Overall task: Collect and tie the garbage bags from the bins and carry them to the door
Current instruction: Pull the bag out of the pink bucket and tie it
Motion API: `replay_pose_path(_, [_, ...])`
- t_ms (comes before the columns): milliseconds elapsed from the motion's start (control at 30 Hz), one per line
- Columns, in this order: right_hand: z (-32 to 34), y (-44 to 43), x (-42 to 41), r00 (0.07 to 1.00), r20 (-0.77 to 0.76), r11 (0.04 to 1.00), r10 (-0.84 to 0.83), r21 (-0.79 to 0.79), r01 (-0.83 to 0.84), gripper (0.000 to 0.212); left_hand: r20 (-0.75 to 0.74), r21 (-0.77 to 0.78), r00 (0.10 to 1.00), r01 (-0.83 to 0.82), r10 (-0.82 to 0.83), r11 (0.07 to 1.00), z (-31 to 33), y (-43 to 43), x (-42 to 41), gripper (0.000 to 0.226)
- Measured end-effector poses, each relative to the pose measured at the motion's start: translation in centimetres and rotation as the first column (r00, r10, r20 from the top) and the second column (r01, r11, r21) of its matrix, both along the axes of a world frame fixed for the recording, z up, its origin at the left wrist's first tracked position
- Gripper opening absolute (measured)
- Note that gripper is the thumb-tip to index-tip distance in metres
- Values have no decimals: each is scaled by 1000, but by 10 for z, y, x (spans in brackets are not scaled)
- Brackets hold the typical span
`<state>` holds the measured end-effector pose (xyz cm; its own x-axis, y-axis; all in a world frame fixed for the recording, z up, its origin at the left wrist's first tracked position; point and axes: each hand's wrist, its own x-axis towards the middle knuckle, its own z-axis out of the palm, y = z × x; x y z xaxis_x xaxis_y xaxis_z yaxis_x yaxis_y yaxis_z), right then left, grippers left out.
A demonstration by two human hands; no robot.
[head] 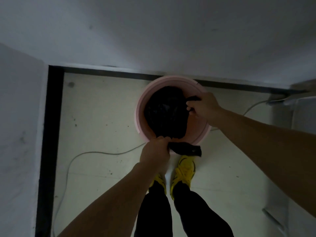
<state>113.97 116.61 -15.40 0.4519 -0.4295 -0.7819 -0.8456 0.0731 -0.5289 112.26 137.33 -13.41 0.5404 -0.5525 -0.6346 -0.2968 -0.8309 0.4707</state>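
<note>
A thin grey cable (pixel 95 152) lies on the pale speckled floor (pixel 102 108), near the black skirting strip (pixel 51 117). The left hand (pixel 156 149) has its fingers curled tight round a flap of the black plastic garbage bag (pixel 165 113) at the near rim. The bag sits inside the round pink plastic bin (pixel 139 103), which stands against the white wall. The right hand (pixel 203 106) pinches the bag's edge at the right rim. Yellow sports shoes (pixel 184 170) stand just beside the bin.
</note>
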Motion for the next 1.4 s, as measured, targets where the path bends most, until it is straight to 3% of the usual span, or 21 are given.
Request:
replay_pose_path(133, [23, 1, -18, 998, 39, 993, -41, -108, 45, 26, 29, -107, 939, -338, 343, 935, 26, 10, 9, 18])
replay_pose_path(233, [61, -2, -29, 999, 50, 970, -4, -243, 16, 32, 56, -172, 879, -458, 473, 872, 60, 14, 16, 20])
replay_pose_path(433, [148, 5, -39, 986, 160, 923, 39, -384, 25, 40, 90, -301, 796, -551, 599, 778, 145, 23, 13, 31])
replay_pose_path(600, [205, 25, -63, 977, 213, 915, 14, -396, 73, 35, 126, -361, 692, -635, 711, 683, 201, 49, -16, 28])
replay_pose_path(767, [233, 61, -115, 976, 220, 918, 1, -387, 86, 12, 172, -427, 636, -640, 752, 639, 227, 98, -58, 24])
replay_pose_path(967, [251, 119, -204, 975, 207, 892, -83, -422, 165, 25, 127, -551, 592, -625, 796, 553, 256, 167, -125, 22])
replay_pose_path(1067, [263, 152, -246, 951, 242, 888, -195, -368, 276, 24, 84, -549, 576, -654, 813, 521, 263, 213, -166, 26])
replay_pose_path(1200, [281, 183, -278, 902, 249, 908, -352, -142, 393, 19, 59, -443, 549, -734, 834, 515, 253, 263, -210, 28])
replay_pose_path(1300, [281, 206, -299, 919, 205, 936, -338, -32, 351, 22, 27, -375, 545, -772, 838, 514, 239, 291, -242, 27])
replay_pose_path(1400, [255, 220, -325, 953, 182, 966, -244, -40, 255, 18, 24, -330, 529, -797, 848, 506, 204, 309, -275, 23])
